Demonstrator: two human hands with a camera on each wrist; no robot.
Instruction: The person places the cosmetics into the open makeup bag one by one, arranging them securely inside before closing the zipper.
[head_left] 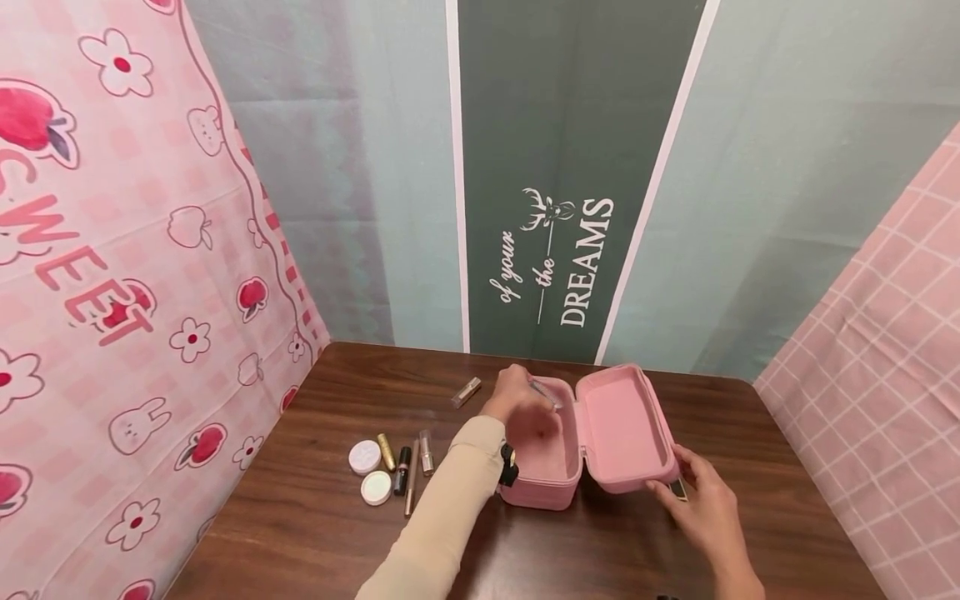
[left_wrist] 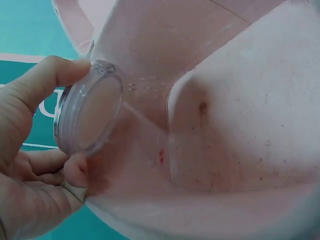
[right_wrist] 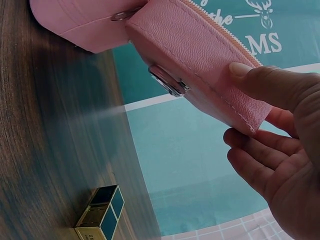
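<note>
My left hand (head_left: 513,393) pinches a round clear-cased powder compact (left_wrist: 92,112) between thumb and fingers. It holds the compact on edge at the mouth of a pink cosmetic case (head_left: 536,493), whose inside has small dark and red stains. The case's lid (head_left: 622,425) is unzipped and swung out to the right. At the lid's near right corner, my right hand (head_left: 705,504) grips it, thumb on one side and fingers under the other. In the right wrist view, the lid's pink leather side (right_wrist: 195,60) carries a metal-ringed handle (right_wrist: 169,81).
A gold-and-black lipstick (right_wrist: 102,215) lies on the wooden table (head_left: 285,517) beneath the lid. Left of the case are a pink round compact (head_left: 364,457), a white jar (head_left: 376,488), a gold tube (head_left: 386,452) and several slim tubes. Another small tube (head_left: 467,392) lies farther back.
</note>
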